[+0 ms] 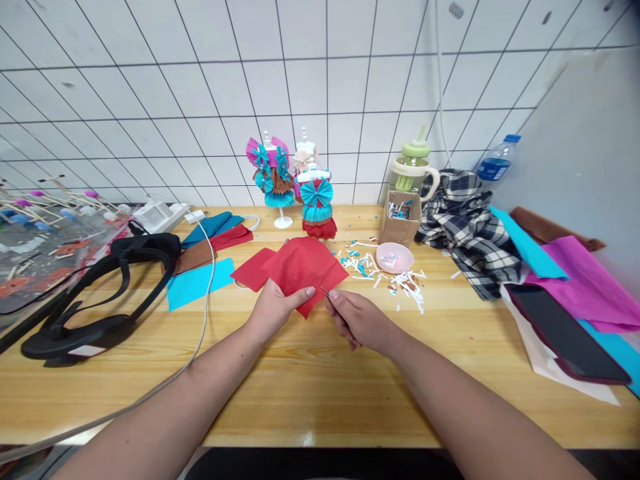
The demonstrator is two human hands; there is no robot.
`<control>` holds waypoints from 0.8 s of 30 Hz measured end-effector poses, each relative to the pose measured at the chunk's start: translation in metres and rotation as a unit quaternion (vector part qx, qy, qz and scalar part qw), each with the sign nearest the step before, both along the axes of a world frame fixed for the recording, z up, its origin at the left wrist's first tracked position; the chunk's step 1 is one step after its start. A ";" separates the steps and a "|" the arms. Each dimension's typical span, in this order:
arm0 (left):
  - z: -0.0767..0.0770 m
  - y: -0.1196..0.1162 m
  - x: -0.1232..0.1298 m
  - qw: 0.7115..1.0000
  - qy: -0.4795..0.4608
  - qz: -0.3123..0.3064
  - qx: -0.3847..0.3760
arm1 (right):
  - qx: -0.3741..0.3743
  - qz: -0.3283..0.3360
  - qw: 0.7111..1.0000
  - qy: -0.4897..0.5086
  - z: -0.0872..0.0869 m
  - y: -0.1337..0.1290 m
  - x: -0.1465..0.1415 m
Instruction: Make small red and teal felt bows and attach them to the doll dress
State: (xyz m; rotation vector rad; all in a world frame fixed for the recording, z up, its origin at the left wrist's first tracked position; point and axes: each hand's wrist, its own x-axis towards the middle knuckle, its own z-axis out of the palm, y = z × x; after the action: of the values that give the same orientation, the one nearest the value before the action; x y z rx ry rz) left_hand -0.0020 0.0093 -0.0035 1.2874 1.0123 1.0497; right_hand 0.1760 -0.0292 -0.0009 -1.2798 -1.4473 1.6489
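My left hand (279,308) is closed on a sheet of red crepe paper (303,267), thumb on top, the sheet fanning out beyond my fingers. Just to the right, my right hand (357,320) grips a slim dark metal tool (325,291). Only its pointed tip shows, close to the paper's right edge; whether it is scissors or tweezers I cannot tell. Another flat red piece (251,268) lies left of the sheet. Behind stand small dress forms in crepe paper: one in teal and red (317,200), one in magenta, brown and teal (273,170), another partly hidden.
Paper scraps (407,287) surround a pink dish (395,259) and a cardboard box (400,220) holding a green-lidded cup (415,167). At right lie a checked cloth (455,220) and a phone (567,333). A black headset (100,320) and a cable (206,307) occupy the left.
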 end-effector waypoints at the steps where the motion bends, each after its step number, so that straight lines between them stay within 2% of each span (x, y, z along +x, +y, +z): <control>1: 0.000 0.000 0.000 1.000 -0.004 -0.001 -0.001 | 0.003 0.000 1.000 -0.001 0.000 0.000 0.000; 13: 0.000 -0.001 0.002 1.000 -0.010 0.011 -0.011 | 0.018 -0.006 1.000 -0.015 0.000 0.000 0.000; 24: -0.005 0.001 0.001 1.000 -0.008 -0.007 0.027 | 0.000 -0.007 1.000 -0.005 0.001 -0.001 -0.002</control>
State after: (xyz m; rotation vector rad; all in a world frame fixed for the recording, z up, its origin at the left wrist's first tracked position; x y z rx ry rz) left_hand -0.0007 0.0101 -0.0086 1.3262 0.9670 1.0819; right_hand 0.1743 -0.0298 -0.0003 -1.2967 -1.4396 1.6359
